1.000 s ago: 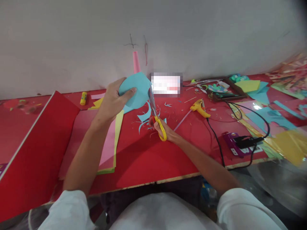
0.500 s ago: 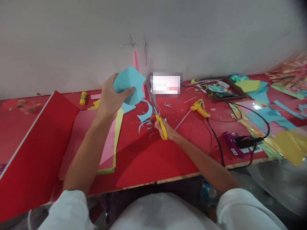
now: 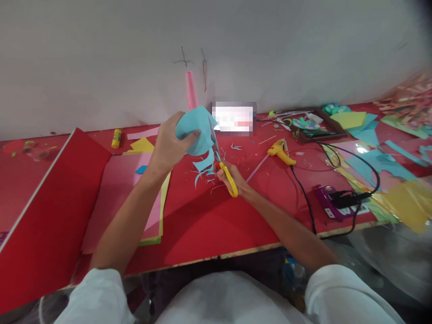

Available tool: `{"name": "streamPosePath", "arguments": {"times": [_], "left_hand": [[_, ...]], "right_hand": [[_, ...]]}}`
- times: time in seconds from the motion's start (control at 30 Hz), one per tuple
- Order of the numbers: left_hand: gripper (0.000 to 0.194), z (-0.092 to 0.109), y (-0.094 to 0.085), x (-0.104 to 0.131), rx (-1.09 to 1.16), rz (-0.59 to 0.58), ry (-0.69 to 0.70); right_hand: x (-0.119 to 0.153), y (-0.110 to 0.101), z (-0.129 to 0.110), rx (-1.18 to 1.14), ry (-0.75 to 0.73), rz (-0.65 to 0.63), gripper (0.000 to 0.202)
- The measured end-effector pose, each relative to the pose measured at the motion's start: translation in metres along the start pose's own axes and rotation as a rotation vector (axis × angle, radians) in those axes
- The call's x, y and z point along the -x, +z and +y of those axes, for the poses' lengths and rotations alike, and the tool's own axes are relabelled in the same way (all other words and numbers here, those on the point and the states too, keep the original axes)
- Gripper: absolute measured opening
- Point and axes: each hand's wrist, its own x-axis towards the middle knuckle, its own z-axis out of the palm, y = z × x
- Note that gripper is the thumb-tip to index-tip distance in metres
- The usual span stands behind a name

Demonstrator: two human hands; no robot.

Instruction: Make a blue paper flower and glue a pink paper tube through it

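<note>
A yellow glue stick (image 3: 116, 138) stood on the red table (image 3: 202, 225), left of the pink sheets (image 3: 111, 193). The left hand (image 3: 172, 141) was partly closed, pinching the blue paper (image 3: 196, 128) above the table. Blue scraps (image 3: 205, 164) lay below it. The right hand (image 3: 231, 177) was curled round the scissors (image 3: 228, 180), their blades at the paper's right edge. Farther right lay a yellow glue gun (image 3: 281, 153).

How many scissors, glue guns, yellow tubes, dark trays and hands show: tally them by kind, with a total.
Scissors: 1
Glue gun: 1
Yellow tube: 1
Dark tray: 1
Hands (left hand, right hand): 2
Total: 6
</note>
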Motion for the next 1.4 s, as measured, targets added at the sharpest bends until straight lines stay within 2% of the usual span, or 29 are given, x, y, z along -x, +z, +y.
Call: {"name": "streamPosePath", "arguments": {"times": [0.27, 0.43, 0.63, 1.07, 1.23, 1.4], "left_hand": [[0.022, -0.002, 0.012, 0.006, 0.023, 0.042, -0.02], [0.02, -0.004, 0.019, 0.01, 0.11, 0.038, -0.075], [0.026, -0.003, 0.026, 0.015, 0.209, 0.027, -0.118], [0.023, -0.003, 0.037, 0.023, 0.183, 0.09, -0.132], [0.031, -0.004, 0.044, 0.027, 0.197, 0.104, -0.158], [0.028, 0.001, 0.052, 0.034, 0.251, 0.075, -0.187]], "right_hand": [[0.001, 0.0, 0.0, -0.007, 0.004, 0.037, 0.077], [0.0, 0.0, 0.002, 0.006, -0.025, 0.046, 0.078], [0.0, 0.0, -0.006, -0.001, -0.029, 0.063, 0.081], [0.001, 0.001, -0.009, 0.007, -0.037, 0.064, 0.081], [0.001, 0.001, -0.002, 0.016, -0.021, 0.076, 0.082], [0.0, 0.0, 0.007, -0.013, -0.042, 0.089, 0.078]]}}
